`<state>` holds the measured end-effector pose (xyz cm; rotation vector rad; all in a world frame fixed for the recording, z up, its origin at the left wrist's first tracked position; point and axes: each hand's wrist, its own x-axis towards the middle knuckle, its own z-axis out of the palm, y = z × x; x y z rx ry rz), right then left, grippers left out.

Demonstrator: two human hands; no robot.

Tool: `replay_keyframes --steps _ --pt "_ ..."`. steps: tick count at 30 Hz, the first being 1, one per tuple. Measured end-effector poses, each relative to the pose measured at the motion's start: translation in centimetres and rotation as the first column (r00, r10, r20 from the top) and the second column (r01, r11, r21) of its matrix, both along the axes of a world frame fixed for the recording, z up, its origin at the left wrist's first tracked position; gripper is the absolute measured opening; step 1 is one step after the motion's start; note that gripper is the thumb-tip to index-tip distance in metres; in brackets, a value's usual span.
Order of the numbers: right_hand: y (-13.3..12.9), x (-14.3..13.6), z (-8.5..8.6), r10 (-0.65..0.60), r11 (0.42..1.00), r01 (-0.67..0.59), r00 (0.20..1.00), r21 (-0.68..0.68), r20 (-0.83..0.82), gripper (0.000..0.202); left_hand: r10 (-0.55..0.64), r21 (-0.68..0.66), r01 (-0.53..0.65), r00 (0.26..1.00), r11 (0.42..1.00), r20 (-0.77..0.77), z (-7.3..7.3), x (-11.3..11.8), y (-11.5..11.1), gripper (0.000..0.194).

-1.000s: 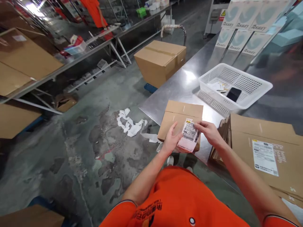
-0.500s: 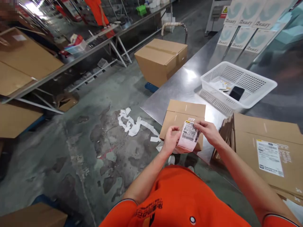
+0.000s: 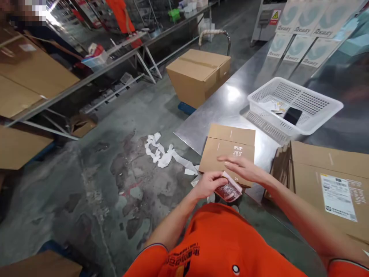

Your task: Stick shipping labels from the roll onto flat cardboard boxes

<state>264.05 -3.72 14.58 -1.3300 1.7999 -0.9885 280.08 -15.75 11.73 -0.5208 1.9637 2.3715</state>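
Stained grey concrete floor (image 3: 103, 219) everywhere, with a shiny metal table (image 3: 209, 117) running up the right side. Near its corner sits a small brown carton (image 3: 215, 148) with white print on top. My left hand (image 3: 209, 185) has a pinkish printed label (image 3: 230, 188) pinched between thumb and fingers, just off the carton's near edge, right in front of the orange shirt (image 3: 221, 238). It's curled over (can't read a word of it, too blurry). My right hand (image 3: 246, 169) is over the carton, fingers stretched out and mostly together, gripping nothing; can't tell if they touch the cardboard. Right of that there's a stack of cartons (image 3: 308, 165) with a white shipping label (image 3: 338, 197) on the top one, and behind, a white plastic basket (image 3: 302, 94) holding a black phone (image 3: 293, 115) and some papers (image 3: 272, 105). Crumpled white strip (image 3: 165, 159) on the floor, left of the table.
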Motion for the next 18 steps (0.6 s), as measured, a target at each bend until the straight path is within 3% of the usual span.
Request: replay_keyframes --steps 2,4,10,14,16,18 --pt "-1.0 0.1 -0.3 0.158 0.982 -0.167 0.983 0.086 0.095 0.050 -0.013 -0.004 0.013 1.000 1.000 0.014 0.2 0.5 -0.3 0.027" --pt "-1.6 0.3 -0.7 0.177 0.971 -0.201 0.969 0.131 0.175 0.051 -0.003 -0.035 0.005 0.999 0.999 0.043 0.3 0.8 -0.7 0.027" --pt "-2.3 1.1 -1.3 0.074 0.989 -0.102 0.967 0.104 0.246 0.046 0.020 -0.097 -0.015 0.999 0.995 0.046 -0.6 1.0 -2.0 0.036" --pt "-2.5 1.9 -1.6 -0.219 0.975 0.220 0.973 -0.003 0.066 0.038 0.091 -0.074 -0.087 0.994 0.993 0.054 -0.8 0.8 -2.2 0.037" --pt "-2.5 2.3 -1.7 -0.214 0.977 0.215 0.977 -0.020 0.009 0.036 0.098 -0.077 -0.094 0.994 0.993 0.042 -0.7 0.8 -2.3 0.037" --pt "-2.3 2.7 -1.5 -0.120 0.993 0.120 0.993 -0.012 0.009 0.034 0.082 -0.090 -0.080 0.996 0.993 0.027 -0.5 0.8 -2.3 0.038"
